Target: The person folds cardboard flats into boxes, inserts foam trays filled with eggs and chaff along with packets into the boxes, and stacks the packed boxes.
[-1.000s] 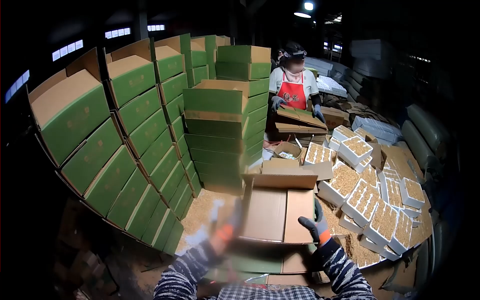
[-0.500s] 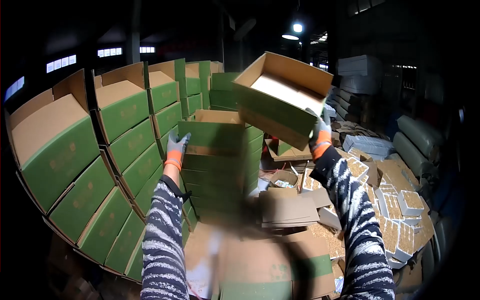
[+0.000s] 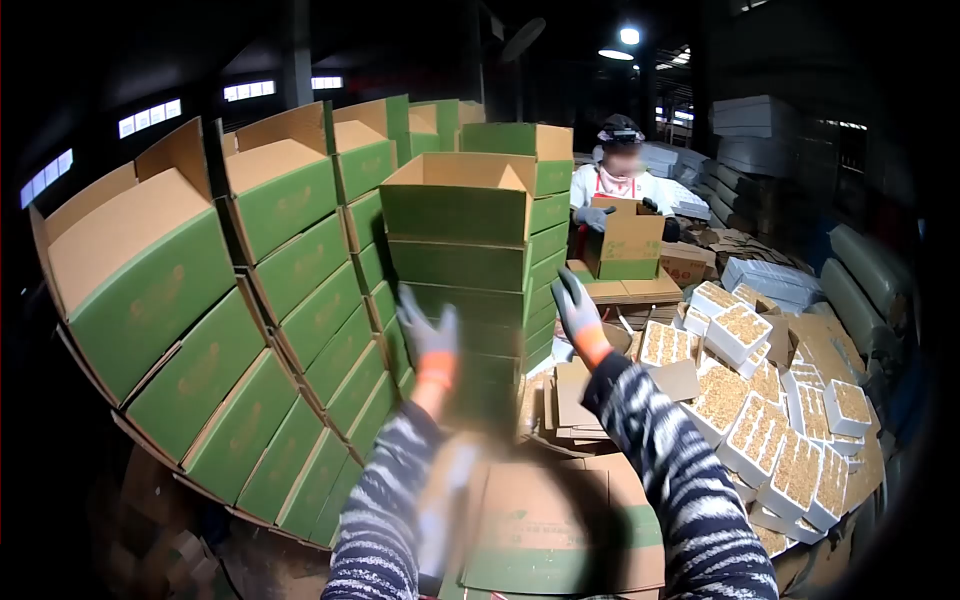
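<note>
An open-topped green cardboard box (image 3: 458, 214) sits at the top of the middle stack of green boxes (image 3: 455, 265). My left hand (image 3: 432, 338), in a grey and orange glove, is in front of that stack, slightly blurred, fingers spread with nothing in them. To the right of the stack is my right hand (image 3: 580, 315), gloved alike, its fingers stretched out and holding nothing. Below both hands lies a flat brown and green cardboard piece (image 3: 565, 510).
Tall rows of green boxes (image 3: 160, 330) stand at the left. White trays of tan material (image 3: 765, 440) are piled at the right. Behind the stack, a person (image 3: 615, 185) handles another green and brown box (image 3: 630, 245). Folded cardboard (image 3: 575, 400) lies near my right hand.
The open box that my right hand held up now rests atop the middle stack, released. Both hands have come down, and the person behind has come into view.
</note>
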Demonstrator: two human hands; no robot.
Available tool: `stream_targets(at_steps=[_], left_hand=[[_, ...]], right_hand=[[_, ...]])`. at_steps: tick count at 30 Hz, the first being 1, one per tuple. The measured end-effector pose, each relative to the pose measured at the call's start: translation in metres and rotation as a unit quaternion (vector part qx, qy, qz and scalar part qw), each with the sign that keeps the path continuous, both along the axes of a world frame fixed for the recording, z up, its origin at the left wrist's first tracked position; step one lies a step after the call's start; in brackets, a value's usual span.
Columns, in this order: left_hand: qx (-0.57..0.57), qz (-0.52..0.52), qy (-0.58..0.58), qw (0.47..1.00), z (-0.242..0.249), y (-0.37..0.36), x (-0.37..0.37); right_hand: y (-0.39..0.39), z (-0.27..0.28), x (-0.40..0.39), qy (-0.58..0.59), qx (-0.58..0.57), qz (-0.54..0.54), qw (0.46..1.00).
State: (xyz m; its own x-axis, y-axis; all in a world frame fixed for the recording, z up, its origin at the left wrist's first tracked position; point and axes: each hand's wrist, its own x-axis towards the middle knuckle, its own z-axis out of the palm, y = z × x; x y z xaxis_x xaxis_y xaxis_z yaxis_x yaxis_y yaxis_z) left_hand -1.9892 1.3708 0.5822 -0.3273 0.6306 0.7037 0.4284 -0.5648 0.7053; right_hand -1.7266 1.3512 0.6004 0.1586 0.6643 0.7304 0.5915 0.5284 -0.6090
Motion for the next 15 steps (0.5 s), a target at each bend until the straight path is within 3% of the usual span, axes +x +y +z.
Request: stream_targets(at_steps=[1,2,3,4,5,6,7,9,11,12,13,14,15], left_hand=[[0.031,-0.112,-0.005,0.993,-0.03,-0.027,0.013],[-0.001,-0.178,0.088,0.98,-0.069,-0.05,0.024],[0.003,-0.215,0.158,0.964,-0.114,-0.073,0.041],[-0.066,-0.255,0.282,0.922,-0.144,-0.102,0.05],[-0.123,-0.309,0.354,0.874,-0.163,-0.137,0.053],[-0.151,-0.288,0.421,0.847,-0.201,-0.159,0.063],[-0.188,-0.311,0.446,0.818,-0.23,-0.175,0.071],[-0.164,-0.27,0.529,0.788,-0.197,-0.227,0.063],[-0.207,-0.282,0.523,0.777,-0.192,-0.237,0.063],[-0.237,-0.287,0.523,0.766,-0.198,-0.237,0.066],[-0.189,-0.284,0.524,0.781,-0.206,-0.241,0.065],[-0.229,-0.309,0.564,0.731,-0.187,-0.245,0.065],[-0.269,-0.329,0.603,0.676,-0.163,-0.243,0.062]], right_hand=[[-0.049,-0.028,0.001,-0.034,-0.018,0.002,0.999],[-0.097,-0.066,0.004,-0.199,-0.037,-0.053,0.978],[-0.144,-0.111,0.007,-0.305,-0.045,-0.036,0.951],[-0.2,-0.135,0.002,-0.382,-0.096,-0.008,0.919],[-0.258,-0.157,-0.004,-0.42,-0.107,0.03,0.901],[-0.312,-0.154,-0.019,-0.42,-0.216,0.131,0.872],[-0.357,-0.159,-0.033,-0.471,-0.292,0.149,0.819],[-0.414,-0.169,-0.029,-0.477,-0.199,0.209,0.83],[-0.425,-0.176,-0.022,-0.492,-0.162,0.251,0.818],[-0.43,-0.162,-0.012,-0.413,-0.196,0.304,0.836],[-0.434,-0.118,-0.013,-0.405,-0.279,0.289,0.821],[-0.431,-0.087,-0.004,-0.546,-0.168,0.226,0.789],[-0.424,-0.076,0.01,-0.547,-0.156,0.231,0.789]])
